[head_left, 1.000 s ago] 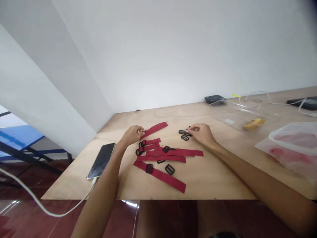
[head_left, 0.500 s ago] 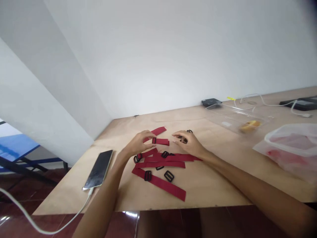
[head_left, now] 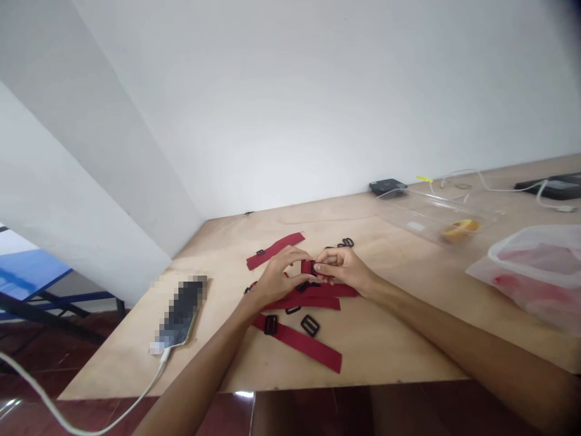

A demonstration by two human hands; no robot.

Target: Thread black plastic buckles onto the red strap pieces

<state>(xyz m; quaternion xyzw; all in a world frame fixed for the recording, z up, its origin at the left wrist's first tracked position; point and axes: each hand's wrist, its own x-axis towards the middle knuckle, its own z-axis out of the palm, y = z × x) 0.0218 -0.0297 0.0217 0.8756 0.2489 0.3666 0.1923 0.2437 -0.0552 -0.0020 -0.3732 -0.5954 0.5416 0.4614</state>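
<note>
Taking the short red strap as the clock's centre, with twelve toward the wall, the left hand sits at about eight o'clock, its forearm running up from the near edge of the desk. Its fingers make a narrow curve, forefinger on the far side and thumb on the near side, holding the strap between their tips. The right hand comes in from three o'clock, forearm slanting from the lower right, its thumb and fingertips pinched together on a dark buckle at the strap's right end — partly hidden, so the exact hold cannot be told. The two sets of fingertips are close together, just above the other straps.

Between two and three o'clock is a clear plastic tray with a yellow-orange item at its near right part. At three o'clock, well apart from the hands, stands a whitish translucent container; red material shows inside, too blurred to name.

A longer red strap with a small black slider lies at eleven o'clock, black buckles beyond the right hand at one to two, and a loose black buckle at six — flat on the desk.
</note>
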